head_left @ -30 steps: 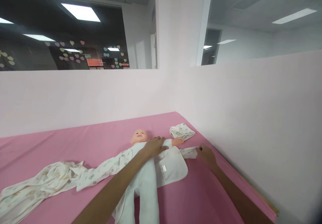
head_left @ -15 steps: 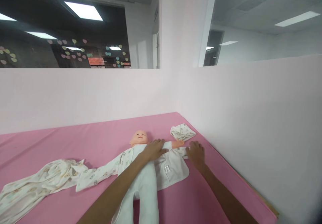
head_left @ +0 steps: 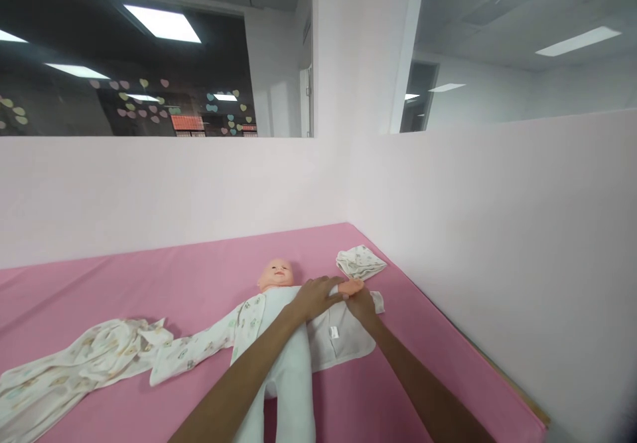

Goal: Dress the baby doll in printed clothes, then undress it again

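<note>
A baby doll (head_left: 293,363) in a pale one-piece lies on its back, head away from me. A white baby shirt (head_left: 323,347) with a small print lies partly under it. One printed sleeve (head_left: 194,350) covers the doll's arm on the left. My left hand (head_left: 316,297) reaches across the chest and is closed around the doll's bare-ended arm (head_left: 351,287) on the right. My right hand (head_left: 362,307) is closed against that arm's hand end, over the shirt's other sleeve (head_left: 379,302); its fingertips are hidden, so its hold is unclear.
A crumpled printed baby garment (head_left: 94,353) lies to the left. A folded printed cloth (head_left: 361,262) sits beyond my right hand. The pink-covered surface (head_left: 199,270) meets white walls (head_left: 174,191) at the back and on the right.
My right hand has moved left from the shirt's sleeve end to the doll's hand. My left hand has shifted slightly right, along the doll's arm.
</note>
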A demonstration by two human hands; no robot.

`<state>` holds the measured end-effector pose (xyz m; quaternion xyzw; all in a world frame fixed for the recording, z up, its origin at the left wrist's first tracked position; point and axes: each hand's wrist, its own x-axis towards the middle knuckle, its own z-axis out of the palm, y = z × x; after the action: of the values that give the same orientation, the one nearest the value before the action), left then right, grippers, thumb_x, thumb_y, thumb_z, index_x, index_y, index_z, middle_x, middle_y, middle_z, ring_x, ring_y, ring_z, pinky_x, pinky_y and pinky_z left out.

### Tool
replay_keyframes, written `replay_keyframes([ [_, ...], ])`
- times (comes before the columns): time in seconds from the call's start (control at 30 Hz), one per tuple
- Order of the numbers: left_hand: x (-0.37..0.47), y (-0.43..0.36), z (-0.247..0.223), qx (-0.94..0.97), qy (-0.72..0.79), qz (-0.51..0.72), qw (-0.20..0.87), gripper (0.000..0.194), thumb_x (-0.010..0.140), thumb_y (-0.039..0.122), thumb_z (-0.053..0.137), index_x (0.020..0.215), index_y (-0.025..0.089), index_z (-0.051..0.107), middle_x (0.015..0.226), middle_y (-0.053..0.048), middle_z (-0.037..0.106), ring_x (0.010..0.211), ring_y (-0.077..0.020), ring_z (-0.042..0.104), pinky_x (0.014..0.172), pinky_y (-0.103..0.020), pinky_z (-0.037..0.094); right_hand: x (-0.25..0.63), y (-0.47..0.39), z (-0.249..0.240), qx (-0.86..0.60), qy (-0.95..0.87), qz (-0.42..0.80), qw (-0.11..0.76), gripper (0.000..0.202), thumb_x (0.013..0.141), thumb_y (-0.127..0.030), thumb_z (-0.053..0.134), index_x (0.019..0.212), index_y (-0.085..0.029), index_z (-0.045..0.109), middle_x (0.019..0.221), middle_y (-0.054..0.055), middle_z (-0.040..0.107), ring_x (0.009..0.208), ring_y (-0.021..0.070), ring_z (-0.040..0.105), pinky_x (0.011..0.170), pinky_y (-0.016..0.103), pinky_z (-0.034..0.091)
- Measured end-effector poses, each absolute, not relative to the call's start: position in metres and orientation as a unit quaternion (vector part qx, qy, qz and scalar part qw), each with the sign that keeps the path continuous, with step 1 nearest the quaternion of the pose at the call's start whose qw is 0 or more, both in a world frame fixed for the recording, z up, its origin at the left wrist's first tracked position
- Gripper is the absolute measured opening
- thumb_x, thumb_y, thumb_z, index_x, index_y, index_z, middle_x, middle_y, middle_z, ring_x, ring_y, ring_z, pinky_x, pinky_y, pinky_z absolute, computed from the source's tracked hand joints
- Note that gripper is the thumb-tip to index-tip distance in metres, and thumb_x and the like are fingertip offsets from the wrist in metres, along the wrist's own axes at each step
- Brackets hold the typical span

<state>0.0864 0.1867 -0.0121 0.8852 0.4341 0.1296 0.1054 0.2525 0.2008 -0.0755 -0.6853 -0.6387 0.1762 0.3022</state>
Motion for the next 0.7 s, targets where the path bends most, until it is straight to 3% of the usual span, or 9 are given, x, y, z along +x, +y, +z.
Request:
replay_keyframes([
  [0.13,0.084,0.190,-0.015,0.876,0.457,0.116,0.102,0.047,0.095,0.055,0.035,0.120,0.022,0.056,0.110,-0.010,0.068,0.102,-0.0278,0.063,0.082,-0.036,0.046,0.278,0.202,-0.065,-0.698,-0.601,0.231,0.315,0.021,0.087,-0.027,0.052,0.073,-0.013,0.058,0.068,0.000,0.058,0.059,0.0098,0.053,0.052,0.020,0.036],
  [0.23,0.083,0.191,-0.017,0.879,0.457,0.090,0.101,0.045,0.093,0.056,0.038,0.112,0.022,0.061,0.108,-0.009,0.069,0.099,-0.0283,0.064,0.079,-0.035,0.046,0.284,0.201,-0.062,-0.710,-0.576,0.249,0.320,0.016,0.084,-0.023,0.053,0.073,-0.013,0.057,0.064,-0.002,0.055,0.055,0.0090,0.050,0.051,0.020,0.035],
  [0.4,0.084,0.192,-0.020,0.884,0.453,0.048,0.103,0.041,0.089,0.055,0.045,0.116,0.028,0.061,0.113,-0.004,0.069,0.104,-0.0272,0.063,0.084,-0.034,0.045,0.278,0.195,-0.054,-0.728,-0.564,0.217,0.323,0.014,0.079,-0.022,0.048,0.075,-0.014,0.060,0.074,0.003,0.063,0.067,0.0142,0.056,0.055,0.023,0.034],
  [0.7,0.089,0.186,-0.013,0.888,0.446,0.016,0.111,0.042,0.084,0.057,0.050,0.114,0.030,0.062,0.111,-0.005,0.070,0.102,-0.0287,0.065,0.083,-0.036,0.045,0.267,0.167,-0.037,-0.729,-0.616,0.120,0.273,0.018,0.082,-0.026,0.043,0.090,-0.019,0.058,0.089,0.006,0.065,0.082,0.0219,0.057,0.064,0.028,0.028],
])
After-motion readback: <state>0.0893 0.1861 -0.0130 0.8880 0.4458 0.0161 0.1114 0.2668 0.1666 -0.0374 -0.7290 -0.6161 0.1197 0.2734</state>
